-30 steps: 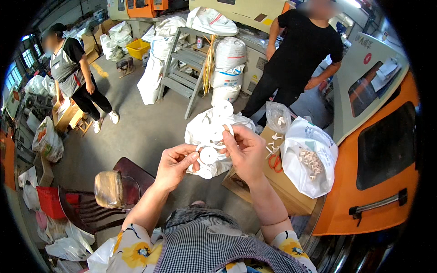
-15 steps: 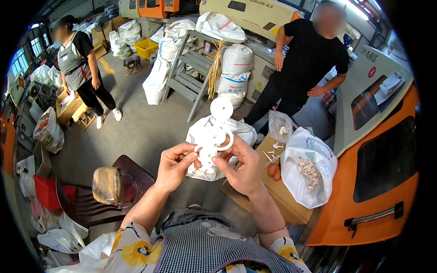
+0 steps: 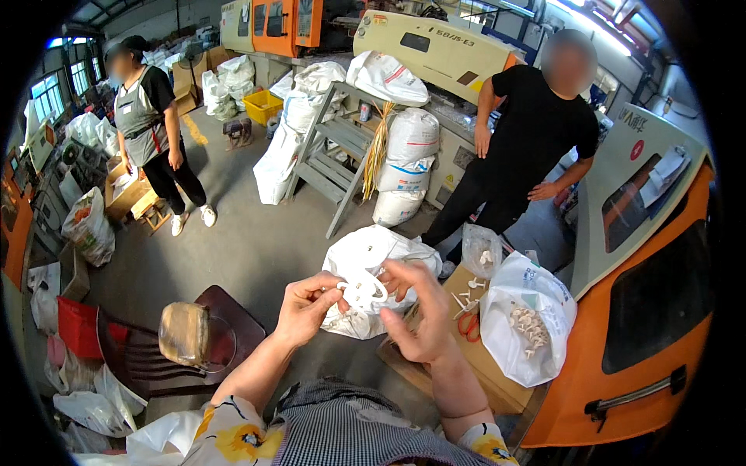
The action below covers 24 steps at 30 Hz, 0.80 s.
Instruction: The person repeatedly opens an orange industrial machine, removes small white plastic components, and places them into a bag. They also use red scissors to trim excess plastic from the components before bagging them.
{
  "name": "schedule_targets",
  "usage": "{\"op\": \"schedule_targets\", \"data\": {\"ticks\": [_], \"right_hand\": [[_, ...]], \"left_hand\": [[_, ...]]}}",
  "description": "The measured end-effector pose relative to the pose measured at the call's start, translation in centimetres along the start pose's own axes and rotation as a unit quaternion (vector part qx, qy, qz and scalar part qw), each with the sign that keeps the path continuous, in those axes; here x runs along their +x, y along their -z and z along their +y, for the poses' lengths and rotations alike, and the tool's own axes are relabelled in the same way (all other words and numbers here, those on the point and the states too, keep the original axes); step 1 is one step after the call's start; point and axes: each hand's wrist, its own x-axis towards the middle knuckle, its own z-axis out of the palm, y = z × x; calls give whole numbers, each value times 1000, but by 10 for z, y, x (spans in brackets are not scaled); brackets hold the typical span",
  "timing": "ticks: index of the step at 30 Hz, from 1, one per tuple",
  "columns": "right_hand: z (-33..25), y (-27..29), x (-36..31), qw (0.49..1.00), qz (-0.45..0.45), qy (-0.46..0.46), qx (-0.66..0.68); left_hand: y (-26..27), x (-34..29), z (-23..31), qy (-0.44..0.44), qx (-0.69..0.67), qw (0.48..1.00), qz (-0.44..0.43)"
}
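Note:
My left hand (image 3: 305, 309) pinches a white plastic part (image 3: 364, 290) between thumb and fingers. This part shows a curved ring and round disc shapes; glare washes out its finer detail. Just right of it, my right hand (image 3: 420, 317) is open, thumb and fingers apart, its fingertips close to the ring. Beneath and beyond both hands, a large white sack (image 3: 412, 250) lies on the floor.
To the right, a cardboard-topped surface (image 3: 497, 380) bears red-handled scissors (image 3: 468, 326), small white pieces and a white bag (image 3: 536, 361) of parts. A chair (image 3: 221, 326) stands left. Step ladder (image 3: 342, 140) and stacked sacks (image 3: 410, 140) are ahead. Two people stand nearby.
My right hand has let go of the white plastic part and opened, moving slightly right. The part has tipped lower, still in my left hand. The whole view has shifted a little.

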Motion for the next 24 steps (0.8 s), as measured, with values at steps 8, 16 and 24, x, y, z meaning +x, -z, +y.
{"op": "schedule_targets", "data": {"ticks": [8, 16, 24], "right_hand": [[-9, -10, 36, 997, 67, -24, 39], [-4, -14, 39, 994, 111, 9, 0], [-3, -7, 40, 993, 116, -7, -26]], "left_hand": [[0, 8, 1, 17, 45, 999, -9], [2, 8, 3, 8, 53, 999, 8], [-3, 5, 9, 20, 11, 1000, 0]]}}
